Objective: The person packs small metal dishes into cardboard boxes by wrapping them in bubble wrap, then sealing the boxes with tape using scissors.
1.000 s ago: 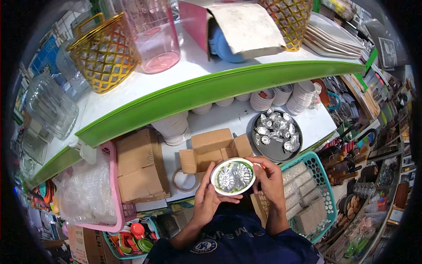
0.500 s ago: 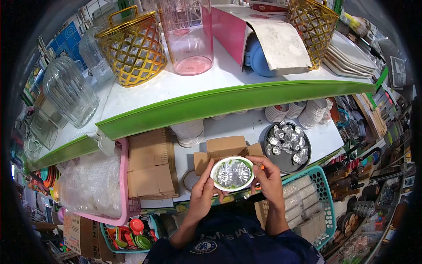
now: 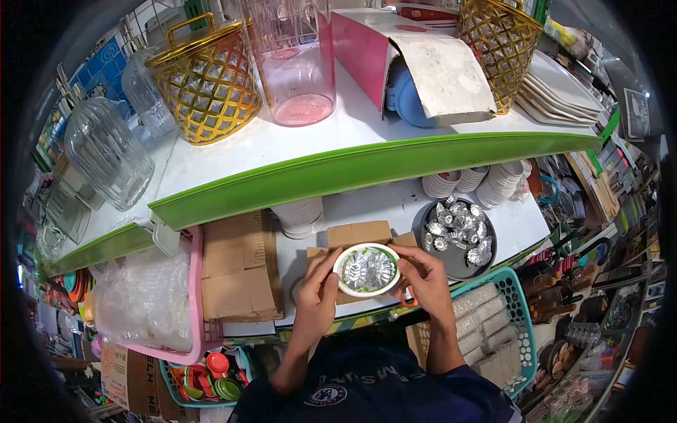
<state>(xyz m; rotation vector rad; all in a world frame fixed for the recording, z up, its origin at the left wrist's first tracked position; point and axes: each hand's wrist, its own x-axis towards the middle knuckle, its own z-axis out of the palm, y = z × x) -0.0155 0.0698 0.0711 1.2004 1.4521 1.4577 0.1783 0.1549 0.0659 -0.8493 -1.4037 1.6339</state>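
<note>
White bowl (image 3: 367, 293), oval in outline, pale rim, green pattern on the inner wall; inside, shiny silver fluted moulds (image 3: 368, 268), at least two, side by side. Position: held up in front of the torso, overlapping an open cardboard box (image 3: 358, 233) in view. Left hand (image 3: 319, 299) pinches one side of the rim; right hand (image 3: 425, 277) pinches the opposite side, small orange item (image 3: 408, 299) at its fingers, identity unclear. Farther right: dark round tray (image 3: 455, 263) bearing loose silver moulds (image 3: 460, 224), on the white shelf (image 3: 370, 206)
</note>
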